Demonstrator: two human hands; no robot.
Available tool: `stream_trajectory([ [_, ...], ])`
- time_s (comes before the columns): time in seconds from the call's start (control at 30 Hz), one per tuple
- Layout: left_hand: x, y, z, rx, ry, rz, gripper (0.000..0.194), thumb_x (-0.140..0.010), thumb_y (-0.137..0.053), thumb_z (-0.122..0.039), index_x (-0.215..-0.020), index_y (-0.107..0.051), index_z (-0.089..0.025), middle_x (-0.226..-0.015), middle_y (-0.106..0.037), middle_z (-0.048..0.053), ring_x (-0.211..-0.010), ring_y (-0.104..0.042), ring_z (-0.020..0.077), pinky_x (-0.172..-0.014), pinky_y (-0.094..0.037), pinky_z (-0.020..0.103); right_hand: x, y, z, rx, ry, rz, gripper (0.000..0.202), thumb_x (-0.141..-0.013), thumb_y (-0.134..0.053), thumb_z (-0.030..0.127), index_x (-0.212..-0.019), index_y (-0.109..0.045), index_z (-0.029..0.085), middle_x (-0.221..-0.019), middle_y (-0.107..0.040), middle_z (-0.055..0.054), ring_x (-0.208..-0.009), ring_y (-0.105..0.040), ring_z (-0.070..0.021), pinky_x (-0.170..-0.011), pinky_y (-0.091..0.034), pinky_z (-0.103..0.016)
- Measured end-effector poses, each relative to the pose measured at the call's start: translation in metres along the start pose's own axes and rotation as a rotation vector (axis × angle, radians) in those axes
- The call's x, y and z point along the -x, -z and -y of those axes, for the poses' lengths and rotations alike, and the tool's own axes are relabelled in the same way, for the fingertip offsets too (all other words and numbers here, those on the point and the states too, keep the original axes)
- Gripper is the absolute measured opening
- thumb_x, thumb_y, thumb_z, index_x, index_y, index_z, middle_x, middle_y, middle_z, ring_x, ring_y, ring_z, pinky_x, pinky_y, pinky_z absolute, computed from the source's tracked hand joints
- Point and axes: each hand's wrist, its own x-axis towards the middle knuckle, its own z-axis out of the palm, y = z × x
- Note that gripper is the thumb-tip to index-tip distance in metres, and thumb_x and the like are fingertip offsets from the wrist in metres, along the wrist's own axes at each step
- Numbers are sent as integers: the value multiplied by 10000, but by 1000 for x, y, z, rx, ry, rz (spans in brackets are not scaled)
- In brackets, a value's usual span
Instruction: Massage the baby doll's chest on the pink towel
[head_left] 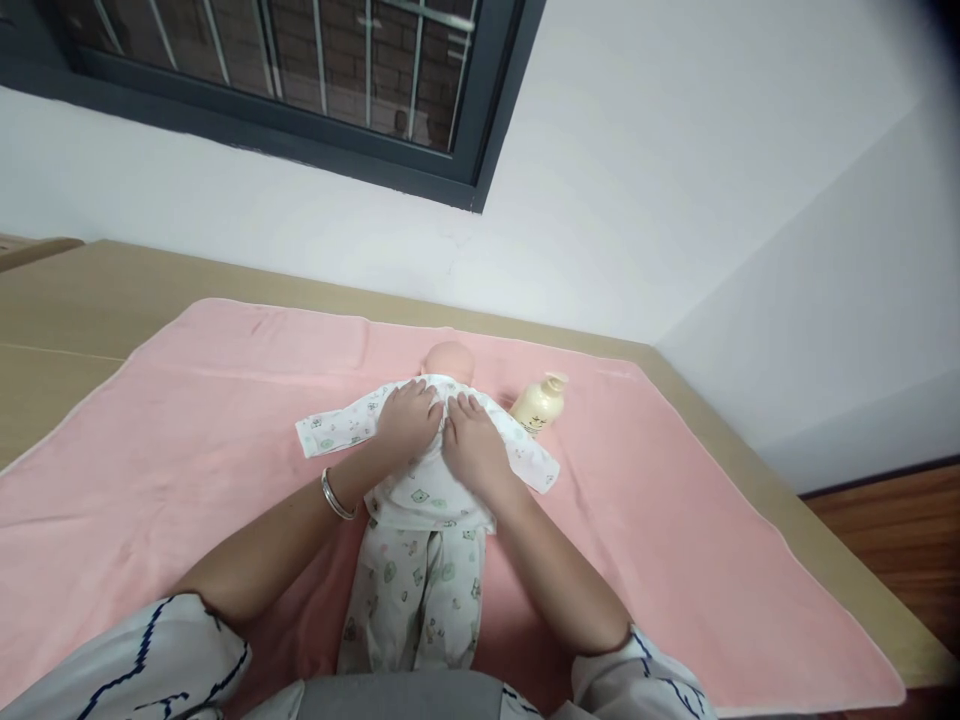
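A baby doll (450, 359) lies on a pink blanket, its head toward the wall. It wears a white printed top (427, 499) with long sleeves spread to both sides, and matching trousers (420, 590). My left hand (410, 420) rests flat on the upper chest of the top, fingers stretched out. Beside it, my right hand (474, 440) lies flat on the other half of the chest, fingertips close to the left ones. Neither hand grips anything. The doll's face is not visible from here.
A pale yellow pump bottle (540, 403) stands by the doll's sleeve on the right. The pink blanket (675, 560) covers much of the wooden table (67, 300). Behind the table rises a white wall (585, 200) with a dark-framed window (480, 150).
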Motion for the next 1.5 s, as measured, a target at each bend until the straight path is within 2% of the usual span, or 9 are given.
stream_trajectory([
  [0.13, -5, 1, 7, 0, 9, 25, 349, -969, -369, -252, -1062, -687, -142, -1215, -682, 160, -1186, -602, 286, -1044, -452, 451, 5, 2, 6, -39, 59, 10, 511, -971, -362, 176, -1457, -482, 74, -1515, -465, -174, -1466, -335, -309, -1204, -278, -473],
  [0.4, 12, -12, -14, -7, 19, -101, 415, -965, -378, -259, -1241, -612, -56, -1355, -599, 232, -1312, -519, 344, -1093, -407, 515, -16, -3, -29, -253, -54, -65, 556, -1022, -342, 369, -1484, -437, 75, -1568, -384, -176, -1477, -325, -276, -1211, -271, -444],
  [0.6, 10, -29, -3, 163, 79, -194, 483, -994, -332, -305, -1410, -475, -104, -1466, -530, 180, -1425, -420, 309, -1172, -336, 514, -10, -6, -17, -229, -45, -257, 553, -1007, -350, 308, -1518, -381, 99, -1608, -314, -149, -1524, -200, -260, -1230, -218, -470],
  [0.77, 12, -33, -2, 236, 109, -192, 494, -991, -314, -284, -1431, -447, -103, -1490, -504, 184, -1453, -382, 300, -1195, -303, 515, -12, -16, -15, -210, 34, -139, 483, -1022, -325, 296, -1429, -511, 116, -1562, -401, -157, -1493, -288, -271, -1222, -216, -499],
  [0.9, 12, -31, -3, 276, 120, -199, 519, -991, -327, -310, -1460, -399, -101, -1476, -517, 185, -1439, -400, 308, -1191, -310, 525, -12, -16, -17, -240, -6, -223, 490, -1008, -361, 287, -1449, -486, 117, -1592, -347, -155, -1510, -246, -257, -1222, -229, -482],
  [1.03, 11, -33, -2, 274, 117, -204, 519, -980, -351, -305, -1452, -405, -96, -1462, -526, 194, -1427, -415, 318, -1184, -320, 537, -12, -18, -18, -262, 10, -201, 468, -997, -364, 260, -1399, -546, 106, -1544, -425, -166, -1485, -308, -271, -1226, -219, -501],
  [1.2, 10, -36, 0, 284, 84, -244, 493, -973, -372, -307, -1413, -455, -99, -1436, -553, 194, -1400, -447, 330, -1168, -342, 547, -11, -22, -18, -326, 24, -361, 476, -976, -397, 257, -1416, -536, 142, -1563, -407, -128, -1491, -295, -269, -1218, -249, -527],
  [1.33, 10, -37, 1, 275, 91, -251, 475, -960, -390, -286, -1376, -494, -84, -1421, -565, 198, -1384, -466, 329, -1168, -349, 539, -12, -29, -16, -288, 31, -294, 456, -974, -368, 219, -1351, -597, 99, -1499, -488, -164, -1461, -358, -288, -1215, -252, -538],
  [1.5, 9, -39, 3, 258, 68, -258, 438, -967, -398, -303, -1341, -537, -122, -1405, -579, 181, -1371, -480, 314, -1158, -369, 532, -14, -34, -17, -269, 29, -316, 428, -974, -383, 207, -1311, -630, 110, -1460, -535, -158, -1428, -414, -275, -1215, -267, -509],
])
